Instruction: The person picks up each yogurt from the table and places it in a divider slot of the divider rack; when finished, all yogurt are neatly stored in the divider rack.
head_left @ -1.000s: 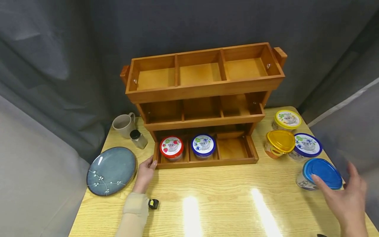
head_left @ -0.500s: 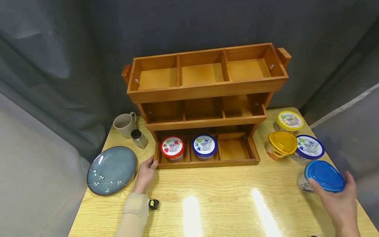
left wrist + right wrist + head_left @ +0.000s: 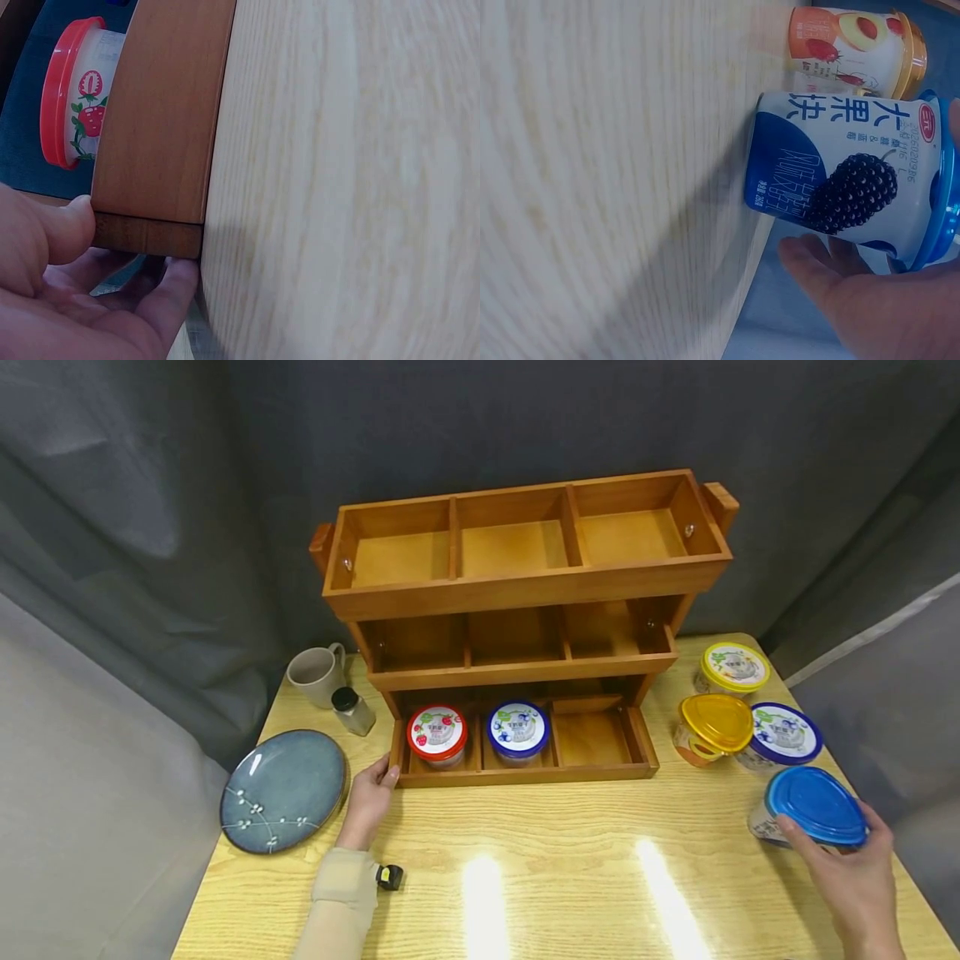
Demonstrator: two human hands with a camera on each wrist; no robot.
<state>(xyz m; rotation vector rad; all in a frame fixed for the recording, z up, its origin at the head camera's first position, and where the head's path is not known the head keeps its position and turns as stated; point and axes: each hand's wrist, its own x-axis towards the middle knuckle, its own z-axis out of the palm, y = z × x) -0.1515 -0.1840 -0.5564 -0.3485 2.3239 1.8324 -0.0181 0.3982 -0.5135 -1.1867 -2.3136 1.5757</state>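
At the right of the head view, my right hand [image 3: 851, 868] grips a yogurt cup with a blue lid [image 3: 816, 806], thumb on its near left and fingers round its far right. A blackberry picture shows on this yogurt cup [image 3: 840, 172] in the right wrist view. On the left, my left hand [image 3: 369, 802] holds the front left corner of a three-tier wooden box [image 3: 525, 772], at its bottom tier. The thumb [image 3: 71, 225] lies on that corner, the fingers beneath. Inside the bottom tier sit a red-lidded cup [image 3: 437, 732] and a dark-blue-lidded cup [image 3: 517, 728].
An orange-lidded cup [image 3: 716, 724], a yellow-lidded cup [image 3: 735, 667] and another dark-blue-lidded cup [image 3: 785, 732] stand right of the box. A blue plate [image 3: 283, 789], a mug [image 3: 315, 672] and a small black-capped jar [image 3: 352, 712] are at the left. Dark curtains [image 3: 487, 418] hang behind.
My right hand has come in from the right and closed round the blue-lidded yogurt cup, which has shifted slightly left. The left hand stays on the box corner.
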